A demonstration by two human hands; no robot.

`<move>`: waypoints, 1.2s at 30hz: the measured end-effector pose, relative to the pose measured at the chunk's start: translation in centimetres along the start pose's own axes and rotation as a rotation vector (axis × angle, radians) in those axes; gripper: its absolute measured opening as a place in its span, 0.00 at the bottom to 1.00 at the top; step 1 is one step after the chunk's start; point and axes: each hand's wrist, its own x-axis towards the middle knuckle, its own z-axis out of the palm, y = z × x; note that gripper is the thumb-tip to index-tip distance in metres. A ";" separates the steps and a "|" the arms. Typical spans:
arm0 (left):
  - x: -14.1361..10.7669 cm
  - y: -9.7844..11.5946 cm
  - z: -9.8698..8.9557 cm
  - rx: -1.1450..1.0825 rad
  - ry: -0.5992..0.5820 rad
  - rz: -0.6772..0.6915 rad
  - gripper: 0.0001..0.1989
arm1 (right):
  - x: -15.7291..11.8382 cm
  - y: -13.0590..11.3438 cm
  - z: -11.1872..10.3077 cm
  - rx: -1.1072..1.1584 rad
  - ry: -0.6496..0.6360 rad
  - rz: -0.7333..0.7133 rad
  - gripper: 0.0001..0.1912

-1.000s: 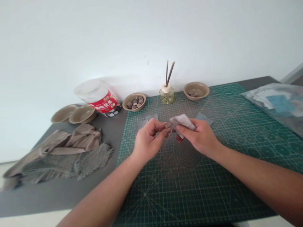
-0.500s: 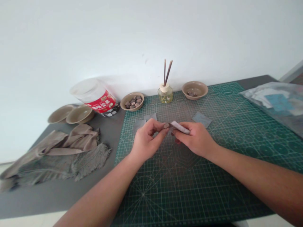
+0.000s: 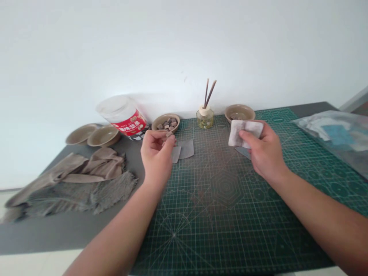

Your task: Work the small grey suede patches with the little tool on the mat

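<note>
Between the thumb and fingers of my left hand [image 3: 157,153] is a small brown stone [image 3: 169,134], held up in front of a tan bowl [image 3: 177,128] of similar stones. My right hand [image 3: 266,149] grips a folded whitish cloth pad [image 3: 235,134], its thumb pressed on the pad's face. Behind that pad stands a second tan bowl [image 3: 240,108] with a few stones, partly covered from view. Grey square sheets [image 3: 187,148] lie on the green cutting mat [image 3: 201,214] beside my left hand. Another grey sheet [image 3: 243,152] is mostly hidden under my right hand.
A reed diffuser [image 3: 205,119] stands near the wall between the bowls. At left are a clear jar with a red label [image 3: 132,123], two bowls [image 3: 104,135] and a crumpled grey-brown cloth [image 3: 77,184]. A plastic bag [image 3: 339,128] lies at the right.
My hands have moved apart: the left went leftward with the stone, the right went up and rightward with the cloth pad. The pad's broad face now shows, and the camera view has shifted slightly.
</note>
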 end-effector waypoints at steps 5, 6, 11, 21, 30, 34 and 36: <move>1.1 -0.8 -0.8 -0.003 0.107 -0.027 0.09 | 2.3 -1.0 -1.2 0.214 0.138 0.060 0.11; 1.2 -0.8 -0.8 -0.011 0.120 -0.021 0.09 | 2.2 -1.2 -1.3 0.196 0.160 0.011 0.11; 1.1 -0.1 -0.8 -0.019 0.106 -0.031 0.09 | -0.5 -0.3 -0.4 -0.151 -0.155 -0.090 0.10; 0.9 -0.4 -0.5 -0.033 0.070 -0.033 0.09 | -2.2 1.2 0.7 -0.480 -0.384 -0.132 0.08; 0.8 -0.6 -0.3 -0.032 0.051 -0.030 0.09 | -1.7 -2.7 0.3 -0.582 -0.156 -0.632 0.04; 0.7 -0.7 -0.2 0.023 0.005 -0.059 0.09 | -0.6 -2.2 1.2 -0.827 -0.358 -0.869 0.07; 0.7 -0.8 -0.2 0.045 -0.008 -0.065 0.08 | -0.3 -0.9 1.9 -1.031 -0.546 -0.807 0.07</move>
